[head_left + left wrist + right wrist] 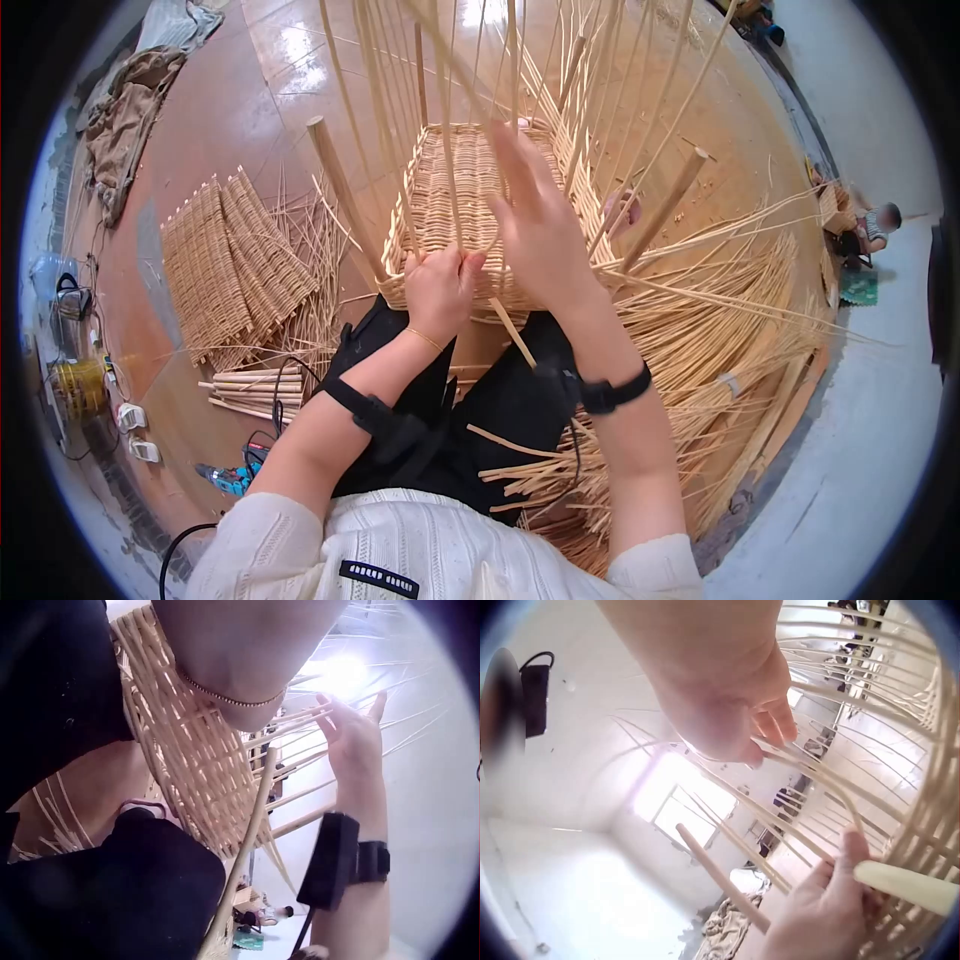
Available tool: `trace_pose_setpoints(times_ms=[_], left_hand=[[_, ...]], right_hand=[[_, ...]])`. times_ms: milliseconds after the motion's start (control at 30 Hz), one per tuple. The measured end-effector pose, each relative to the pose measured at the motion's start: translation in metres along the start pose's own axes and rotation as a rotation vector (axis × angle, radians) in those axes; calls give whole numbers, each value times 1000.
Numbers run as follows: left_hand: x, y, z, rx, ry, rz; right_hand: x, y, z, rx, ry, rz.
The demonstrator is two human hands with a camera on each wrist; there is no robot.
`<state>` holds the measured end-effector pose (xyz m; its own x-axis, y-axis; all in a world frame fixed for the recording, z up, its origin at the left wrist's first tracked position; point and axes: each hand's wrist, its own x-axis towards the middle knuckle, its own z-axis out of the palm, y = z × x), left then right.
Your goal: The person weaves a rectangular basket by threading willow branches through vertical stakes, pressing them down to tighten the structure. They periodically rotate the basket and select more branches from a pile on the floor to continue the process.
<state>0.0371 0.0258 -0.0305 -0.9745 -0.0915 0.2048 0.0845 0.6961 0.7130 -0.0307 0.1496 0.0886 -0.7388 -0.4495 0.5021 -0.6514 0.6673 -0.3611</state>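
A woven basket point(455, 170) with many upright canes stands before the person's knees. At its near rim the left hand point(437, 290) grips the weave and the base of a cane, thumb pressing beside it. Just right of it, the right hand point(540, 235) is raised above the rim among the uprights. In the right wrist view a bent cane point(832, 784) runs from the left hand's point(821, 911) thumb to the right hand's point(727, 720) thumb and fingers, which hold it. A thick cane end point(514, 335) sticks out below the rim towards the lap.
Thick corner posts point(345, 200) rise at the basket's near corners. Woven panels point(235, 265) lie at the left, above a stack of short rods point(255, 390). Loose canes point(700, 330) spread over the floor at the right. Another person point(878, 228) sits far right.
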Motion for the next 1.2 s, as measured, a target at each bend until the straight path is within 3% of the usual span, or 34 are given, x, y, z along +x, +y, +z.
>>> trace_pose_setpoints(times_ms=[33, 100, 133, 167, 200, 267, 367, 433, 467, 533, 633, 700, 733, 833, 867, 900, 933, 1033, 1067, 1167, 1200], left_hand=[[4, 2, 0, 28, 57, -5], [7, -3, -5, 6, 3, -73], [9, -11, -7, -202, -89, -170], [11, -19, -9, -413, -182, -263], [14, -24, -11, -385, -189, -303], [18, -20, -16, -347, -196, -294], [21, -23, -14, -353, -237, -300], [28, -13, -16, -743, -280, -468], [31, -6, -22, -322, -231, -469], [35, -5, -22, -310, -211, -488], [33, -8, -39, -290, -258, -496], [28, 1, -57, -535, -241, -356], [23, -1, -67, -238, -22, -3], [14, 32, -55, -292, 27, -8], [19, 38, -32, -470, -218, -60], [25, 52, -17, -723, -507, -320], [41, 58, -5, -757, -786, -472], [46, 52, 8, -747, -820, -447], [41, 51, 12, -737, -748, -403], [31, 51, 22, -769, -594, -386], [28, 53, 21, -770, -594, -389]], right_hand=[[13, -4, -3, -2, 3, -9], [30, -14, -7, 608, 65, 382], [19, -12, -10, 675, 182, 336], [-9, 1, -11, 649, 307, 408], [-43, 13, -5, 614, 435, 478], [-97, 17, 9, 832, 724, 750], [-106, 21, 12, 862, 809, 841], [-101, 5, 1, 888, 809, 874], [-110, -10, -3, 875, 747, 833], [-117, -35, -3, 841, 624, 694], [-111, -8, -2, 875, 641, 801], [-109, 12, -4, 824, 632, 802], [-107, 16, -8, 855, 592, 830], [-111, 20, -8, 882, 538, 849], [-112, 19, -7, 921, 553, 848], [-112, 18, -8, 961, 569, 845], [-112, 21, -13, 954, 569, 843], [-116, 28, -37, 960, 512, 902], [-114, 29, -42, 870, 443, 862], [-89, 40, -39, 642, 275, 704], [-68, 36, -41, 295, 157, 484]])
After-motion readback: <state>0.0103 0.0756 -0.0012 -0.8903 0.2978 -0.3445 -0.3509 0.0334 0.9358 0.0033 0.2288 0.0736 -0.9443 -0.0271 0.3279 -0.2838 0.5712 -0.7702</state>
